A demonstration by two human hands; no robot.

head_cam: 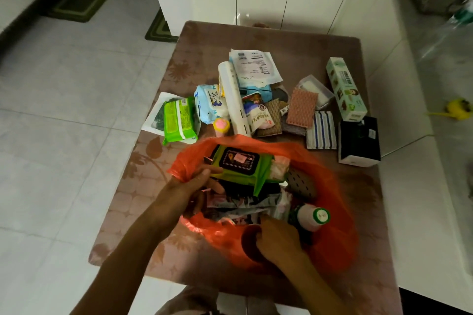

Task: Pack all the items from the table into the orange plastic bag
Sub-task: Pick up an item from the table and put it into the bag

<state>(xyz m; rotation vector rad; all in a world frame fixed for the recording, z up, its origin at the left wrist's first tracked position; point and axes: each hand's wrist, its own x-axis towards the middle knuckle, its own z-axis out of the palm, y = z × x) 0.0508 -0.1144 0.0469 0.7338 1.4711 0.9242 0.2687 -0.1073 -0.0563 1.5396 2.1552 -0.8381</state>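
The orange bag (340, 243) in front of me is thin, translucent plastic, crinkled and faintly shiny. Inside it, a green wipes pack (240, 169) has soft glossy film and a smooth black lid. Beside that, a bottle (311, 216) looks like smooth plastic. Beyond the bag, a second green pack (176, 120) is glossy film, a striped cloth (321, 130) looks woven and matt, and a tall box (345, 89) is printed cardboard. The table (204, 41) under the bag wears a brown patterned covering with a dull sheen.
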